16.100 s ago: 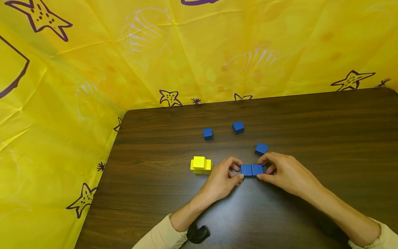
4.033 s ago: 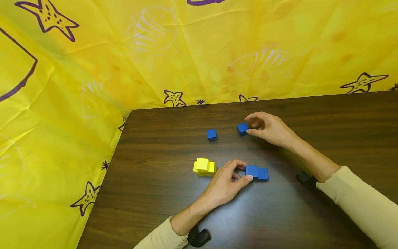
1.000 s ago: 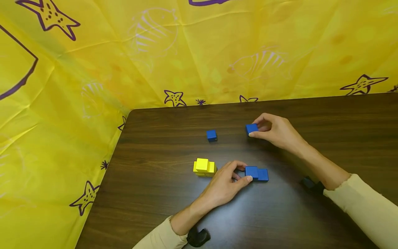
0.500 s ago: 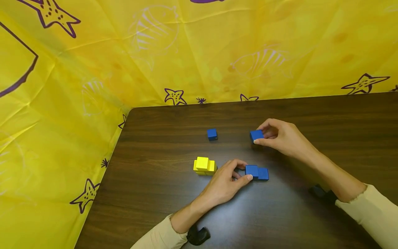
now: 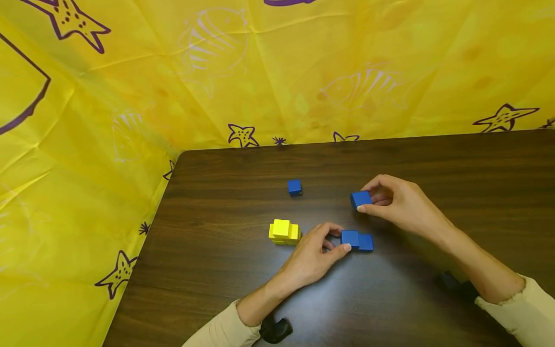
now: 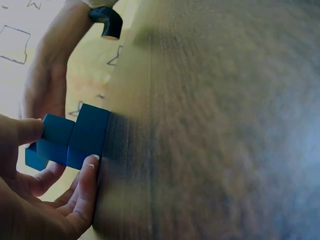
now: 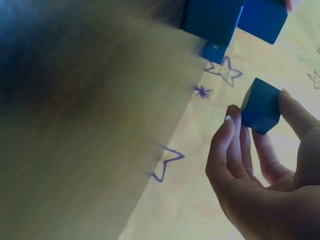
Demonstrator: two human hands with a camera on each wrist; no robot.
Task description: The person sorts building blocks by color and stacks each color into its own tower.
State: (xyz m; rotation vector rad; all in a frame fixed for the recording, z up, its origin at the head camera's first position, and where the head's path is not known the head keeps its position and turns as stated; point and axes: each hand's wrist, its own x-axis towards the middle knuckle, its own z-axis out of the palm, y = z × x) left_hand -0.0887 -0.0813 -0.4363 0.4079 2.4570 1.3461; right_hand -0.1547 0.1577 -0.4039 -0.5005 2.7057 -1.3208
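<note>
In the head view, two blue cubes stand side by side on the table, the right one (image 5: 366, 243) showing beside a third blue cube (image 5: 349, 238) stacked over the left one. My left hand (image 5: 310, 253) steadies this stack from the left, thumb and fingers gripping its near and far sides. In the left wrist view the thumb is on the upper cube (image 6: 56, 140) and a fingertip reaches the bottom row. Behind and slightly right of the stack, my right hand (image 5: 405, 202) pinches another blue cube (image 7: 261, 106) between thumb and fingers, raised off the table.
A lone blue cube (image 5: 295, 188) lies farther back on the dark wooden table (image 5: 208, 202). Left of my left hand stands a small stack of yellow cubes (image 5: 282, 232), close to the knuckles. Yellow printed cloth (image 5: 277, 72) hangs along the table's back and left edges.
Since the earliest frame, a blue cube has come to sit on the left cube of the pair. My right hand has picked up a back cube and brought it nearer; my left hand stays put.
</note>
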